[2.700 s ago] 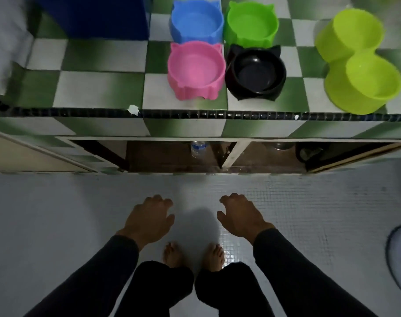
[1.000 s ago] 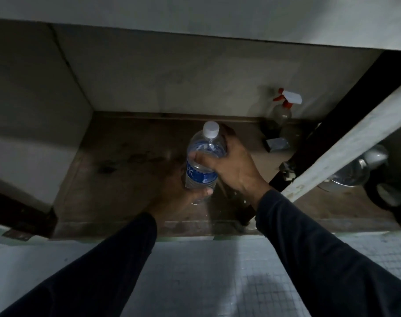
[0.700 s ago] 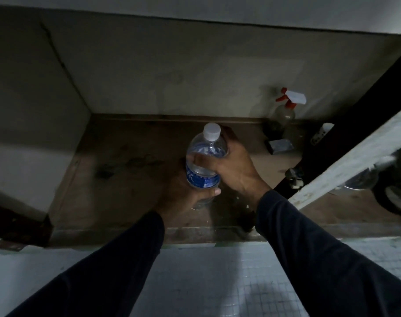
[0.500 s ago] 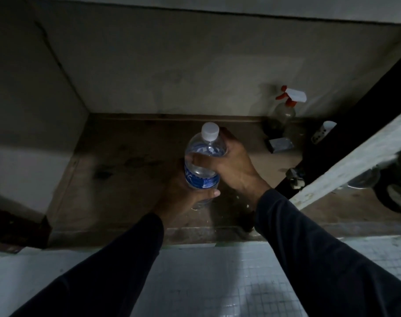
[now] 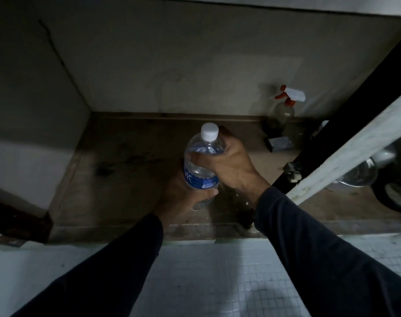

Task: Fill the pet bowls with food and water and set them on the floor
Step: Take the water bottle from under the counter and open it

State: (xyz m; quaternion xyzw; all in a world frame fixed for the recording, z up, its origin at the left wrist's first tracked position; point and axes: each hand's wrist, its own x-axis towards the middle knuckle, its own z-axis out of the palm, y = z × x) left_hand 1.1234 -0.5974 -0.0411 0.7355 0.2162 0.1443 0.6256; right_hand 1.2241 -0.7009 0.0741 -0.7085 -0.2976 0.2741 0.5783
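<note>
Setting: We look down into a dim, open cabinet [image 5: 126, 170] under a counter, with a worn brown floor board and pale grey walls.
Water bottle: We see 1 clear plastic water bottle [image 5: 201, 165] with a white cap [image 5: 209, 132] and a blue label, held upright near the middle of the cabinet. We cannot tell whether its base touches the board.
Right hand: Our right hand [image 5: 229, 163] wraps the bottle's upper shoulder from the right, fingers curled around it just below the cap.
Left hand: Our left hand [image 5: 183, 197] cups the bottle's lower part from the left and beneath, the thumb lying across the front under the label, clamped on it.
Sleeves: Both arms wear dark long sleeves [image 5: 320, 248] reaching in from the bottom of the view.
Spray bottle: 1 spray bottle [image 5: 284, 108] with a white and red trigger stands at the back right corner, well apart from the hands.
Small box: A small grey box-like object [image 5: 279, 143] lies in front of the spray bottle.
Divider: A pale post [image 5: 346, 152] slants across the right side; behind it, blurred rounded items we cannot identify.
Floor: Pale small-tiled floor [image 5: 217, 282] lies in front of the cabinet.
</note>
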